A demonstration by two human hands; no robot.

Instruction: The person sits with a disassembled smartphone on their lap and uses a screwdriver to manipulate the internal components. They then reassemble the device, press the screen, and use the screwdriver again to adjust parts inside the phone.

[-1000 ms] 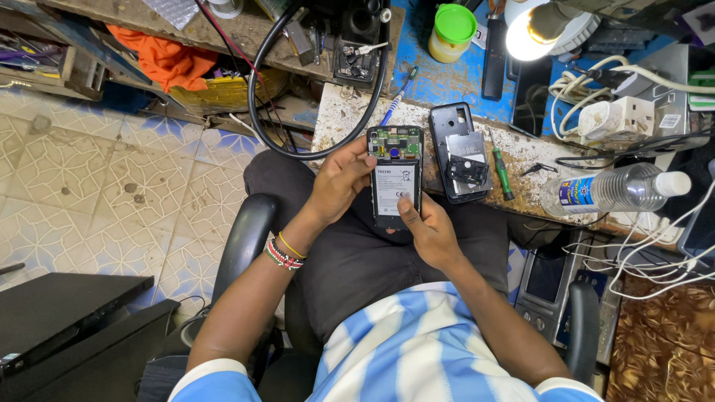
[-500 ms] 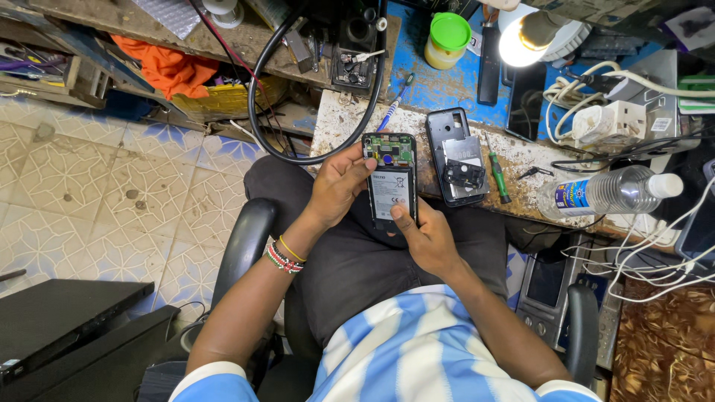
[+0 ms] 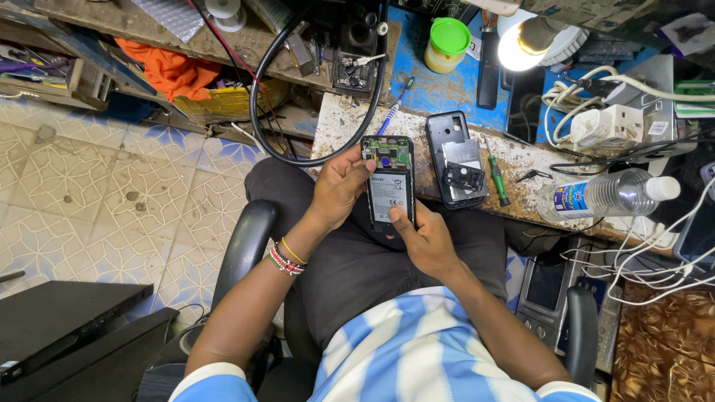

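Note:
I hold an opened phone over my lap, its back off, showing a pale battery and a green circuit board at the top. My left hand grips its left edge, thumb on the upper part. My right hand supports the bottom end, thumb pressed on the lower edge of the battery. A black phone back cover with loose parts on it lies on the worn workbench just right of the phone.
A green-handled screwdriver and a blue one lie on the bench. A plastic water bottle, a lit lamp, a green-lidded jar, a black cable loop and white cables surround it. Tiled floor left.
The phone and both hands stay in nearly the same grip; the view has shifted slightly, and my right thumb has slid a little along the phone's lower end.

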